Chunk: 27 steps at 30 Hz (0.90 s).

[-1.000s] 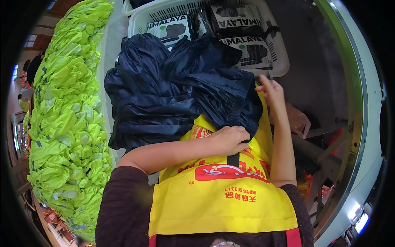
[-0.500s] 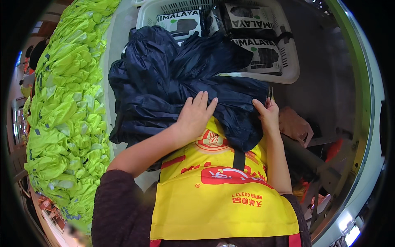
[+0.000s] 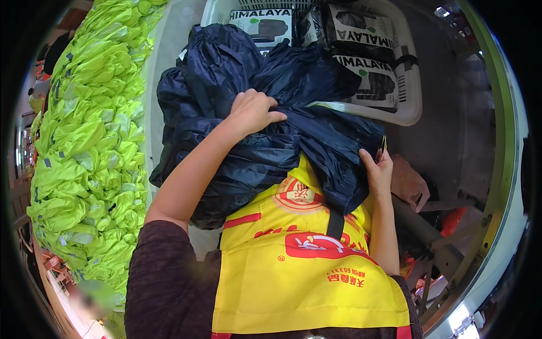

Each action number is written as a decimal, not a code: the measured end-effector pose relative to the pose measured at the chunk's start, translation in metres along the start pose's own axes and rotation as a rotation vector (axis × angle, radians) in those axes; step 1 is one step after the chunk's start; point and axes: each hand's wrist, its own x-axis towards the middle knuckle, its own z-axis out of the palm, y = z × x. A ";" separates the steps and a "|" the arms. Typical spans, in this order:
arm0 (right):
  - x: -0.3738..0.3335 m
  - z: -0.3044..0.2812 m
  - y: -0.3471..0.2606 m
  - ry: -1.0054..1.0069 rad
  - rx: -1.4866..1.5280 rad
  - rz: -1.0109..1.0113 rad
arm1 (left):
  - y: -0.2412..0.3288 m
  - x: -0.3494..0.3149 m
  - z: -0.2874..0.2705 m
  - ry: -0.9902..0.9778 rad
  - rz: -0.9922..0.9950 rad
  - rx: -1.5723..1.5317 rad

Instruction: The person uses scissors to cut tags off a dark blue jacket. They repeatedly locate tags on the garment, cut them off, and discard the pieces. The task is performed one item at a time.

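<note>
A crumpled navy garment [image 3: 226, 147] of thin, shiny fabric with gathered edges lies spread before me. My left hand [image 3: 254, 111] is closed on a fold near its middle, fingers curled and thumb pointing right. At the garment's right end, my right hand [image 3: 378, 169] grips the fabric edge between thumb and fingers. A small, thin pointed tool [image 3: 384, 141], perhaps thread snips, sticks up from the right hand; most of it is hidden. Part of the fabric hangs over my yellow apron [image 3: 305, 299].
A white plastic basket [image 3: 415, 85] behind the garment holds several black-and-white printed packages [image 3: 367, 82]. Along the left runs a long heap of neon yellow-green garments [image 3: 84, 169]. A pinkish bag [image 3: 407, 183] sits right of my right hand, near a metal frame [image 3: 446, 248].
My left hand has moved up and left across the garment, going from flat fingers to a curled grip on a fold. The right hand keeps its hold at the edge.
</note>
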 end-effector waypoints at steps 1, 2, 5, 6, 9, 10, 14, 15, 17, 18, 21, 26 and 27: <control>0.000 -0.001 0.003 0.002 -0.020 -0.009 | -0.003 0.001 0.005 -0.053 0.004 -0.039; 0.000 -0.001 0.005 0.006 -0.038 -0.017 | -0.002 0.001 0.010 -0.016 -0.028 -0.099; 0.000 0.001 0.002 0.016 0.010 -0.016 | 0.001 -0.001 0.017 0.064 -0.091 -0.237; 0.000 0.002 0.002 0.019 0.008 -0.014 | -0.002 -0.001 0.016 0.048 -0.123 -0.321; -0.001 0.002 -0.002 0.028 -0.032 -0.014 | -0.012 -0.003 0.021 0.054 -0.152 -0.499; -0.001 0.002 -0.003 0.030 -0.066 -0.019 | -0.014 -0.004 0.022 0.096 -0.119 -0.496; 0.001 -0.001 0.003 0.029 -0.070 -0.019 | -0.017 -0.011 0.016 0.180 -0.123 -0.511; 0.001 -0.001 0.004 0.031 -0.073 -0.019 | -0.017 -0.012 0.017 0.210 -0.142 -0.545; 0.001 0.000 0.004 0.035 -0.079 -0.020 | -0.019 -0.012 0.021 0.285 -0.175 -0.636; 0.001 0.000 0.004 0.039 -0.101 -0.019 | -0.023 -0.009 0.027 0.330 -0.188 -0.693; 0.001 -0.003 0.007 0.047 -0.163 -0.029 | -0.016 -0.010 0.029 0.347 -0.082 -0.366; -0.021 0.000 -0.009 0.035 -0.499 -0.140 | -0.002 -0.010 0.006 -0.082 -0.159 -0.274; -0.029 0.006 -0.014 0.052 -0.500 -0.184 | -0.004 -0.010 0.006 -0.123 -0.152 -0.297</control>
